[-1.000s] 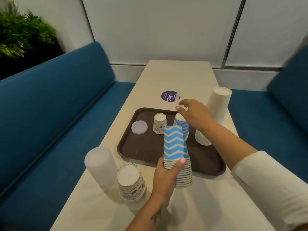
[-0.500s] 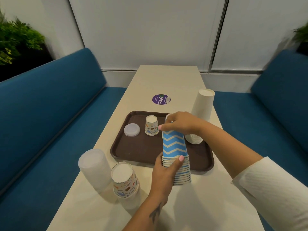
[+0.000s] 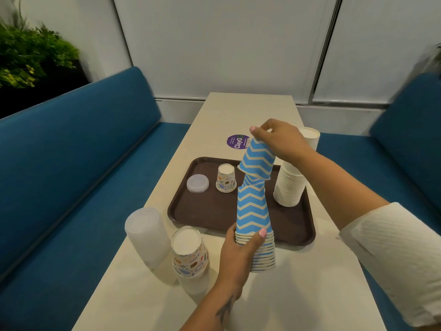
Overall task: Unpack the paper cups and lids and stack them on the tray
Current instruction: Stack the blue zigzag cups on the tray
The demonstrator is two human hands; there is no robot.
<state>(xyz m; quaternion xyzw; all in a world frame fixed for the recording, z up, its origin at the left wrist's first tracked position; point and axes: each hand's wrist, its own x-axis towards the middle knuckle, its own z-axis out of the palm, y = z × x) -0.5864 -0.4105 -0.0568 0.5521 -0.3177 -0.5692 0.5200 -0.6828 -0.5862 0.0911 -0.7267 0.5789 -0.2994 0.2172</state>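
From my remote seat, I see that the right hand (image 3: pixel 280 139) comes out of a white sleeve (image 3: pixel 393 256) with a fine ribbed, wavy weave, its loose cuff ending partway along the forearm on the side of the brown tray (image 3: pixel 238 211) nearest me. The left hand (image 3: pixel 241 249), just in front of that tray's near rim, is bare to the forearm, and a dark tattoo (image 3: pixel 225 311) with thin branching lines runs along the inner forearm below the wrist. I can make out pale pink polish on the left thumbnail and on one fingernail of the right hand.
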